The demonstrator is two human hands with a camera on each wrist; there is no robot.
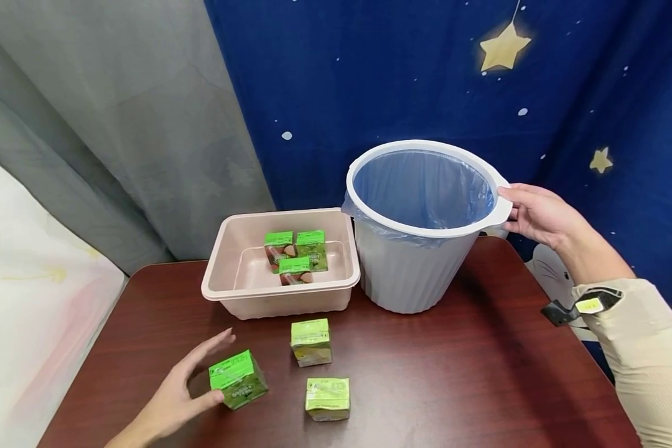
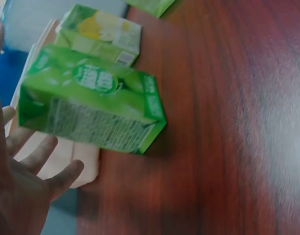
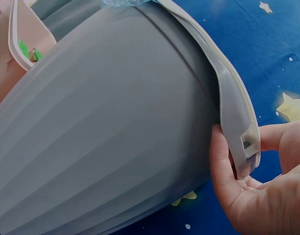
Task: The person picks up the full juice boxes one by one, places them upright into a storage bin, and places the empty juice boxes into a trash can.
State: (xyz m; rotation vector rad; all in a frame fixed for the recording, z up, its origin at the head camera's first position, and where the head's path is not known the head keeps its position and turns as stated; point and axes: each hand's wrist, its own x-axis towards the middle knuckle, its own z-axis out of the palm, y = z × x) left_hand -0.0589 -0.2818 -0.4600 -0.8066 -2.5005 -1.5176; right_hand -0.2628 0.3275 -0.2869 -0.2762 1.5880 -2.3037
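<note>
At the front left of the table my left hand (image 1: 170, 392) is beside a dark green drink carton (image 1: 238, 379), fingers spread and the thumb tip right at its near side. The left wrist view shows this carton (image 2: 91, 98) large, with the fingers (image 2: 39, 154) extended past its end. My right hand (image 1: 543, 214) pinches the rim handle of a grey trash bin (image 1: 409, 274), lined with a clear plastic bag. In the right wrist view, fingers are under the white rim handle (image 3: 238, 127) and the thumb lies over it.
A pale pink plastic basin (image 1: 235, 249) stands left of the bin with several green cartons (image 1: 312, 252) inside. Two lighter yellow-green cartons (image 1: 312, 342) sit on the dark red wooden table (image 1: 425, 373) before it. Grey and blue star-patterned curtains (image 1: 369, 74) hang behind.
</note>
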